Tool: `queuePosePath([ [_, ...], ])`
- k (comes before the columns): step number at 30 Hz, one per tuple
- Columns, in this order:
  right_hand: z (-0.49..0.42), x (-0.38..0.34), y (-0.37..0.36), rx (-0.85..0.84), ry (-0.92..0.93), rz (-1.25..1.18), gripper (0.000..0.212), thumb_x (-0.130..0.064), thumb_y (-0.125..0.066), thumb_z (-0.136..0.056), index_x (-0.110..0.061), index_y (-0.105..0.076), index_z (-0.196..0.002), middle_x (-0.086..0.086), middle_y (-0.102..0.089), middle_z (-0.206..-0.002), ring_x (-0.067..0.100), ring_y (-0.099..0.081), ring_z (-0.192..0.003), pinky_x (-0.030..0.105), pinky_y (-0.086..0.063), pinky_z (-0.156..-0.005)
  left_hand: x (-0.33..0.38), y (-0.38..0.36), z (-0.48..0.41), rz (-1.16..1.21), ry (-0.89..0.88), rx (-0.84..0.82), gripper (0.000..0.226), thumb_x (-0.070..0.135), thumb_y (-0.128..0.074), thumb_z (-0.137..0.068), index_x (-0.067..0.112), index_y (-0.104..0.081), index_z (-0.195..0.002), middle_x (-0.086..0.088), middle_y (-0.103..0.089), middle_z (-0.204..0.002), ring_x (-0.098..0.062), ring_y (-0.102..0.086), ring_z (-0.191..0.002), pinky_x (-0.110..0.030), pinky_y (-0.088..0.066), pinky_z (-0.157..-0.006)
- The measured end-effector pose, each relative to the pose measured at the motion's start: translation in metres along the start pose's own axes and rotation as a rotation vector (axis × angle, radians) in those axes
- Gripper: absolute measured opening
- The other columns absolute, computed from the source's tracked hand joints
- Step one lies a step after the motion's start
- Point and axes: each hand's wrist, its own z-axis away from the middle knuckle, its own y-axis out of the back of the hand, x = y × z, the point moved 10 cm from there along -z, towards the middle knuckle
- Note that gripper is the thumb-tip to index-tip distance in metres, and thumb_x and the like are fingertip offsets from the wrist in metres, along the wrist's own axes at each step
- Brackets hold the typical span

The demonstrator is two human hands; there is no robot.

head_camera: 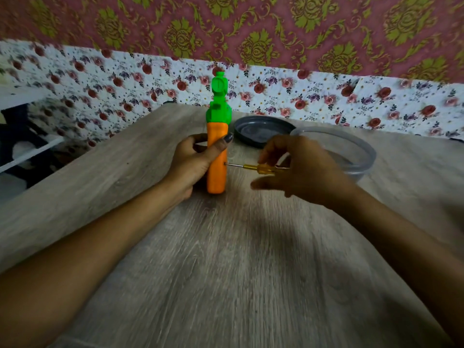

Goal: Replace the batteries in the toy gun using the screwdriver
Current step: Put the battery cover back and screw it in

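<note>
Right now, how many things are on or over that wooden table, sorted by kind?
Toys: 1, the toy gun, held upright by the left hand
Tools: 1, the screwdriver, in the right hand
Containers: 1, the clear bowl
Lids: 1, the grey lid
Total: 4

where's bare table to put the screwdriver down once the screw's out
The near table between the forearms is bare, as is the strip left of the left hand. Crowded at the back right: lid and bowl behind the right hand.
</note>
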Motion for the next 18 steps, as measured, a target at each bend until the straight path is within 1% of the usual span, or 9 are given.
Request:
queuePosePath([
  [2, 0.000, -0.001, 0.010, 0.089, 0.025, 0.011, 0.019, -0.027, -0.078, -0.067, -0.018, -0.068, -0.080, -0.007, -0.064, -0.067, -0.001, -0.057, -0.053, 0.015, -0.048, -0.049, 0.000, -0.001, 0.000, -0.002, -0.001, -0.004, 0.055, 0.039, -0.069, -0.076, 0.011, -0.056, -0.122, 0.002, -0.061, -0.086, -0.006, -0.060, -0.074, -0.019, -0.045, -0.060],
  [4, 0.000, -0.001, 0.016, 0.139, 0.028, 0.033, 0.017, -0.031, -0.073, -0.071, -0.016, -0.073, -0.079, -0.008, -0.063, -0.059, 0.001, -0.057, -0.055, 0.020, -0.047, -0.054, 0.001, -0.001, 0.000, -0.001, -0.001, -0.003, 0.054, 0.039, -0.069, -0.076, 0.011, -0.056, -0.120, 0.003, -0.061, -0.084, -0.004, -0.059, -0.071, -0.016, -0.046, -0.056],
  [7, -0.001, -0.001, 0.004, 0.044, 0.007, -0.004, 0.024, -0.033, -0.066, -0.077, -0.016, -0.068, -0.094, 0.000, -0.069, -0.068, 0.006, -0.057, -0.048, 0.015, -0.046, -0.049, 0.001, 0.000, 0.000, -0.007, -0.003, 0.003, 0.053, 0.038, -0.069, -0.076, 0.011, -0.057, -0.120, 0.004, -0.061, -0.082, -0.002, -0.059, -0.068, -0.013, -0.045, -0.052],
  [8, -0.001, -0.001, 0.000, 0.006, -0.006, -0.026, 0.026, -0.033, -0.069, -0.075, -0.018, -0.064, -0.096, -0.001, -0.069, -0.072, 0.006, -0.058, -0.048, 0.014, -0.047, -0.046, 0.001, 0.001, -0.001, -0.008, -0.001, 0.004, 0.053, 0.038, -0.069, -0.076, 0.011, -0.057, -0.120, 0.004, -0.061, -0.083, -0.003, -0.059, -0.069, -0.013, -0.045, -0.053],
  [10, 0.000, -0.001, -0.003, -0.034, -0.019, -0.062, 0.029, -0.029, -0.077, -0.066, -0.021, -0.060, -0.089, -0.004, -0.065, -0.078, 0.006, -0.059, -0.049, 0.015, -0.049, -0.043, 0.000, 0.000, -0.001, -0.006, 0.001, 0.001, 0.053, 0.039, -0.070, -0.076, 0.011, -0.057, -0.119, 0.003, -0.062, -0.085, -0.005, -0.059, -0.073, -0.017, -0.046, -0.058],
  [13, 0.000, -0.001, 0.010, 0.082, 0.023, -0.035, 0.017, -0.024, -0.077, -0.068, -0.017, -0.068, -0.081, -0.007, -0.065, -0.067, -0.001, -0.058, -0.049, 0.013, -0.048, -0.049, 0.000, -0.001, 0.000, -0.009, -0.002, -0.005, 0.053, 0.040, -0.070, -0.075, 0.012, -0.057, -0.118, 0.002, -0.061, -0.087, -0.006, -0.059, -0.075, -0.021, -0.044, -0.061],
  [15, 0.000, -0.001, 0.013, 0.120, 0.027, -0.003, 0.014, -0.028, -0.071, -0.075, -0.016, -0.072, -0.082, -0.003, -0.067, -0.062, 0.002, -0.060, -0.052, 0.016, -0.048, -0.054, 0.000, -0.001, 0.000, -0.005, -0.001, -0.008, 0.055, 0.041, -0.070, -0.074, 0.012, -0.056, -0.119, 0.000, -0.062, -0.090, -0.008, -0.059, -0.077, -0.022, -0.045, -0.061],
  [16, 0.000, -0.001, 0.011, 0.106, 0.023, -0.004, 0.016, -0.028, -0.067, -0.078, -0.015, -0.072, -0.085, -0.001, -0.068, -0.063, 0.006, -0.061, -0.053, 0.016, -0.049, -0.053, 0.000, -0.001, 0.000, -0.006, 0.000, -0.009, 0.056, 0.041, -0.070, -0.074, 0.012, -0.056, -0.120, -0.001, -0.062, -0.092, -0.008, -0.059, -0.078, -0.022, -0.045, -0.062],
  [18, -0.001, 0.000, 0.004, 0.060, 0.007, -0.039, 0.018, -0.028, -0.062, -0.083, -0.015, -0.069, -0.094, -0.003, -0.068, -0.066, 0.007, -0.061, -0.051, 0.012, -0.047, -0.045, 0.001, -0.001, 0.000, -0.011, 0.002, -0.008, 0.054, 0.039, -0.070, -0.075, 0.011, -0.056, -0.119, 0.000, -0.062, -0.090, -0.006, -0.060, -0.075, -0.019, -0.046, -0.059],
])
